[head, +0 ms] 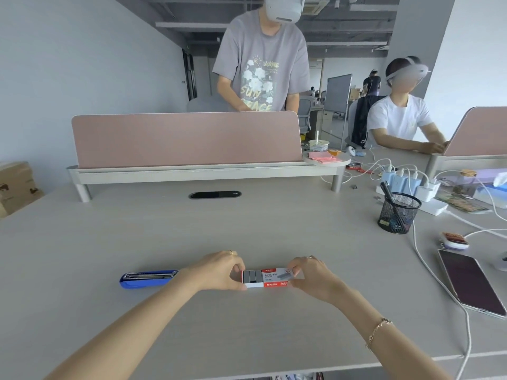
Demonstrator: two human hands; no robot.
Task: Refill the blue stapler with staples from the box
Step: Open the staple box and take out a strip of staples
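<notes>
A small red and white staple box (270,277) lies on the desk (192,237) in front of me. Its inner tray is slid out to the left, and grey rows of staples (251,276) show in it. My left hand (216,271) pinches the tray end. My right hand (311,275) pinches the sleeve end. The blue stapler (148,278) lies on the desk to the left, behind my left wrist, with its metal staple channel facing up.
A black mesh pen cup (399,212) stands at the right. Chargers and white cables (417,185) lie behind it, and a tablet (473,286) lies at the right edge. A pink divider (186,138) runs along the back. Two people work beyond it.
</notes>
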